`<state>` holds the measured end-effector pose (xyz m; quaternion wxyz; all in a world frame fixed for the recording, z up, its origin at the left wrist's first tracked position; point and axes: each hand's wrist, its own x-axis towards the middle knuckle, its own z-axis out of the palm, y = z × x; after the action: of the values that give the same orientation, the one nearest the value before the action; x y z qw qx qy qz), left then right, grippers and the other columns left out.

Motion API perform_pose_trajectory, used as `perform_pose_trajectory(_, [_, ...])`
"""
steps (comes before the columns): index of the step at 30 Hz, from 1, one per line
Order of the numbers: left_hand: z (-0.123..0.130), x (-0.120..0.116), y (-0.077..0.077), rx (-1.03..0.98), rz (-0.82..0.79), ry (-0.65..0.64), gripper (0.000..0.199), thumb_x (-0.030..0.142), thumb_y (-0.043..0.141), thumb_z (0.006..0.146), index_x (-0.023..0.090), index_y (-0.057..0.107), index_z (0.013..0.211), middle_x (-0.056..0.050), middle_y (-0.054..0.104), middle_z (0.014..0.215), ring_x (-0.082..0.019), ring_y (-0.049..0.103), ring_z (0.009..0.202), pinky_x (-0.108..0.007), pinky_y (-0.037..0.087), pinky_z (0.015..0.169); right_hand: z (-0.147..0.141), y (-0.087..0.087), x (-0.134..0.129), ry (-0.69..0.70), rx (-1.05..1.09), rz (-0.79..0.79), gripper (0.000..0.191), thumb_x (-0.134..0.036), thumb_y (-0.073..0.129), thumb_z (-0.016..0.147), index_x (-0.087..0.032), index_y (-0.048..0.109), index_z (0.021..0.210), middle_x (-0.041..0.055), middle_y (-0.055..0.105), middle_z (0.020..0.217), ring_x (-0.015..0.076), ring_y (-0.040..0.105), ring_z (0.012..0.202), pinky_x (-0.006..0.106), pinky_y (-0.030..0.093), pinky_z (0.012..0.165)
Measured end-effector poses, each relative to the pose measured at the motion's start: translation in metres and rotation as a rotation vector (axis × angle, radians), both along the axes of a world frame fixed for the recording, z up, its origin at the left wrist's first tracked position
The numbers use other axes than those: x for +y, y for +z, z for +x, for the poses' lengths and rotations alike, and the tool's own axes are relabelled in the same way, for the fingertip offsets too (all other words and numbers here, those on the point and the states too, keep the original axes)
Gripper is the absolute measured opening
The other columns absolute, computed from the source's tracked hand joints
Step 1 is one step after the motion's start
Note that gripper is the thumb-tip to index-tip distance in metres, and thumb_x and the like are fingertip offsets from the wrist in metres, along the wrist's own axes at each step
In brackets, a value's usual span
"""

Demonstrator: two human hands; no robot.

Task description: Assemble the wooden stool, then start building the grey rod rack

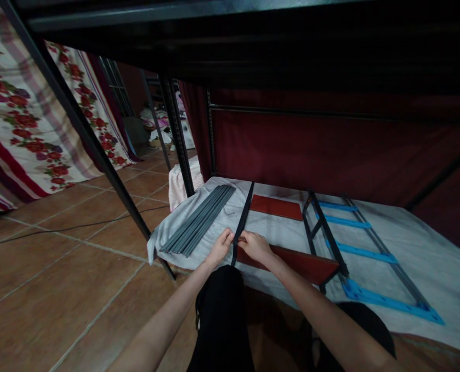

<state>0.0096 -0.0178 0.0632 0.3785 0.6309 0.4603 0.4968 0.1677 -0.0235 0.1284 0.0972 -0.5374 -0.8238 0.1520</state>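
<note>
A narrow black metal bar (246,206) lies crosswise against the ends of two red-brown boards. My left hand (222,245) is closed in a pinch at this bar, on its left side. Just across from it, my right hand (256,246) curls over the end of the nearer board (303,264), its fingertips at the bar. What lies right between the fingertips is hidden. The farther board (276,206) is flat on the pale cloth. At the boards' right ends stands a black metal frame (322,232), touching the nearer board.
Left of my hands lies a bundle of grey rods (201,219). Blue slats (369,249) joined by grey rods lie on the right. A pale cloth (403,227) covers the surface. Black posts (86,129) and a dark beam (214,10) frame the space above.
</note>
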Motion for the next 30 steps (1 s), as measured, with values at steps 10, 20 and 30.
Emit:
perform_pose_trajectory(10, [-0.004,-0.001,-0.008,0.074,-0.024,0.041,0.034,0.05,0.04,0.091,0.02,0.047,0.077,0.003,0.045,0.069,-0.014,0.045,0.068,-0.027,0.037,0.066,0.0,0.0,0.002,0.012,-0.003,0.003,0.029,-0.035,0.046,0.091,-0.026,0.06,0.114,0.003,0.069,0.113,0.0204,0.063,0.103,0.028,0.042,0.081])
perform_pose_trajectory(20, [0.0,0.0,-0.004,0.128,0.002,0.083,0.037,0.053,0.039,0.09,0.021,0.045,0.072,0.002,0.047,0.069,-0.016,0.047,0.069,-0.03,0.041,0.071,0.0,0.0,-0.001,0.006,-0.002,0.009,0.03,-0.035,0.044,0.093,-0.027,0.059,0.117,0.0027,0.068,0.115,0.0196,0.062,0.106,0.028,0.042,0.084])
perform_pose_trajectory(30, [-0.003,-0.003,-0.004,0.053,-0.049,0.031,0.039,0.052,0.037,0.092,0.021,0.044,0.071,0.002,0.046,0.068,-0.015,0.046,0.067,-0.03,0.04,0.068,0.0,0.001,0.0,0.013,-0.019,0.009,0.031,-0.033,0.045,0.092,-0.028,0.057,0.12,0.0022,0.068,0.116,0.0195,0.062,0.105,0.028,0.042,0.082])
